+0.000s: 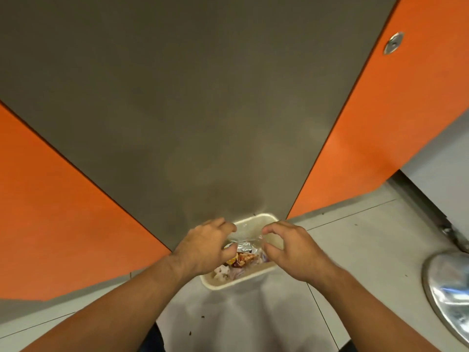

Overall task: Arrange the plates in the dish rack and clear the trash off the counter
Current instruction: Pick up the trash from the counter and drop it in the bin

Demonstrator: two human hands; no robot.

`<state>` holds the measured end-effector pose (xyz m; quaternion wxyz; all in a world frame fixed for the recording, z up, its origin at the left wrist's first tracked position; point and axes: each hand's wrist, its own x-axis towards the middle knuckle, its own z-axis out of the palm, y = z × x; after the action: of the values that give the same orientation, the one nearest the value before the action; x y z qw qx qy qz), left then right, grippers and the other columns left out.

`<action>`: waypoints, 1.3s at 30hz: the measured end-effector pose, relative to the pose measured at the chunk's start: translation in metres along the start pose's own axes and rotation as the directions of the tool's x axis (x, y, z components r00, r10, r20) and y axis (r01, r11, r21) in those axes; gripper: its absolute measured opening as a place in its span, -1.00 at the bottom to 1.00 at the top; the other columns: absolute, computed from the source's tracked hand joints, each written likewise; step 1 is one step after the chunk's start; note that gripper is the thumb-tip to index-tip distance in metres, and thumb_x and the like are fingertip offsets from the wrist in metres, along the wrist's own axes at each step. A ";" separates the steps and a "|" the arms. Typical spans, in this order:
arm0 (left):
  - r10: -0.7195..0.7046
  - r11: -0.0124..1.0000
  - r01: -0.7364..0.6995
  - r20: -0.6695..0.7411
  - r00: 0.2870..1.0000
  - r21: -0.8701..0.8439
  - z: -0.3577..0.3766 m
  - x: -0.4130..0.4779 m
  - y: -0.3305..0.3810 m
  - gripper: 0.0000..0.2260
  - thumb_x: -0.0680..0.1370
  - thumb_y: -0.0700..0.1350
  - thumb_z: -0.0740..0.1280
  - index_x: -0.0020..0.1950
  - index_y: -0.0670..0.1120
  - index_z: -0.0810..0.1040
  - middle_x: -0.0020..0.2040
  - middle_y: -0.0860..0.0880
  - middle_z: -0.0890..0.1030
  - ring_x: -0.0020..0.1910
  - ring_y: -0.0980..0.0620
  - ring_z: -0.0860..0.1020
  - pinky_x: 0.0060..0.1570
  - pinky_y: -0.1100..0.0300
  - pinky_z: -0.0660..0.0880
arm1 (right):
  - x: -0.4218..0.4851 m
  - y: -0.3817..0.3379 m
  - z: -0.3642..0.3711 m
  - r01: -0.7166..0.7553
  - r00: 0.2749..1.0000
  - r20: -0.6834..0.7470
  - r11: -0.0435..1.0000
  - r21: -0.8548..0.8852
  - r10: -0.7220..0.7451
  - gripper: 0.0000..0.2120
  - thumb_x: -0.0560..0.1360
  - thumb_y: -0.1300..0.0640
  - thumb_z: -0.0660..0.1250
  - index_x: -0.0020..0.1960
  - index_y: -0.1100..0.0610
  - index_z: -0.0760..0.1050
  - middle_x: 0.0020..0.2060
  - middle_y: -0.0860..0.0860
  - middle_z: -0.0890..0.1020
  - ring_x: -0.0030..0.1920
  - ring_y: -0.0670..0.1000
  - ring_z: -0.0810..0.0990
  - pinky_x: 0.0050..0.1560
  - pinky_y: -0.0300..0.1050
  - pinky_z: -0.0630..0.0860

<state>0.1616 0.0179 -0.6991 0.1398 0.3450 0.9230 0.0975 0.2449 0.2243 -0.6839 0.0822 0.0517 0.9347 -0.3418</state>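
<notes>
Left hand, right hand over bin

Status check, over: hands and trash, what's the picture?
Left hand and right hand hover over the trash bin, fingers curled, grip unclear. Wrappers already in the bin. Nothing in the way.

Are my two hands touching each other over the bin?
Apart. The head view shows a gap between the left hand and right hand, with the trash bin and its wrappers visible through it.
</notes>
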 end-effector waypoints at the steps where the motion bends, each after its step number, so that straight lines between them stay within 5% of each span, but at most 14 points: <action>1: 0.024 1.000 -0.024 -0.036 0.999 0.006 -0.021 -0.005 0.006 -0.63 0.53 0.19 0.18 0.28 0.07 0.42 0.16 0.09 0.46 0.15 0.05 0.47 0.06 0.09 0.47 | -0.003 -0.012 -0.014 0.003 1.000 -0.003 1.000 0.002 -0.003 -0.75 0.49 0.01 0.35 0.15 -0.03 0.54 0.11 -0.14 0.57 0.12 -0.08 0.52 0.17 -0.17 0.44; 6: 0.127 0.992 -0.123 -0.156 0.980 0.032 -0.142 -0.035 0.048 -0.62 0.49 0.23 0.05 0.11 0.06 0.49 0.00 0.13 0.49 0.00 0.10 0.50 -0.17 0.14 0.48 | -0.028 -0.082 -0.103 0.030 0.999 -0.016 0.999 -0.015 -0.030 -0.79 0.48 -0.03 0.35 0.10 -0.05 0.51 0.06 -0.18 0.53 0.08 -0.10 0.50 0.12 -0.12 0.46; 14: 0.225 0.974 -0.211 -0.288 0.931 0.081 -0.340 -0.086 0.126 -0.75 0.54 0.18 0.16 0.00 0.06 0.50 -0.14 0.13 0.52 -0.23 0.15 0.51 -0.39 0.25 0.46 | -0.083 -0.202 -0.283 0.083 0.992 -0.087 0.995 -0.057 -0.087 -0.75 0.52 -0.08 0.32 0.17 -0.05 0.46 0.01 -0.24 0.44 0.04 -0.18 0.46 0.00 -0.27 0.42; 20: 0.175 0.984 -0.168 -0.382 0.908 0.051 -0.449 -0.117 0.163 -0.72 0.54 0.18 0.18 0.05 0.05 0.54 -0.09 0.12 0.58 -0.23 0.17 0.52 -0.35 0.26 0.47 | -0.119 -0.271 -0.374 0.132 0.981 -0.134 0.988 -0.077 -0.141 -0.80 0.53 -0.09 0.29 0.12 -0.08 0.45 -0.04 -0.26 0.43 0.00 -0.21 0.45 -0.09 -0.38 0.35; 28: 0.100 0.995 -0.095 -0.498 0.862 0.035 -0.509 -0.158 0.163 -0.71 0.54 0.19 0.17 0.05 0.06 0.54 -0.09 0.14 0.57 -0.22 0.17 0.52 -0.30 0.22 0.50 | -0.120 -0.345 -0.412 0.250 0.951 -0.150 0.958 -0.137 -0.270 -0.82 0.56 -0.07 0.26 0.13 -0.06 0.46 -0.04 -0.26 0.42 -0.01 -0.20 0.45 0.01 -0.33 0.39; 39: 0.040 0.999 -0.028 -0.599 0.799 0.029 -0.561 -0.178 0.055 -0.69 0.52 0.19 0.14 0.00 0.05 0.58 -0.10 0.15 0.58 -0.20 0.14 0.55 -0.32 0.16 0.50 | -0.055 -0.443 -0.365 0.230 0.964 -0.085 0.948 -0.219 -0.254 -0.73 0.58 0.00 0.25 0.26 -0.03 0.47 0.12 -0.15 0.52 0.05 -0.15 0.48 0.09 -0.29 0.43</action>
<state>0.1412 -0.1066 -0.1219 -0.1643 0.3143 0.9144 0.1954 0.1875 0.1212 -0.1191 -0.0080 -0.0532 0.9676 -0.2465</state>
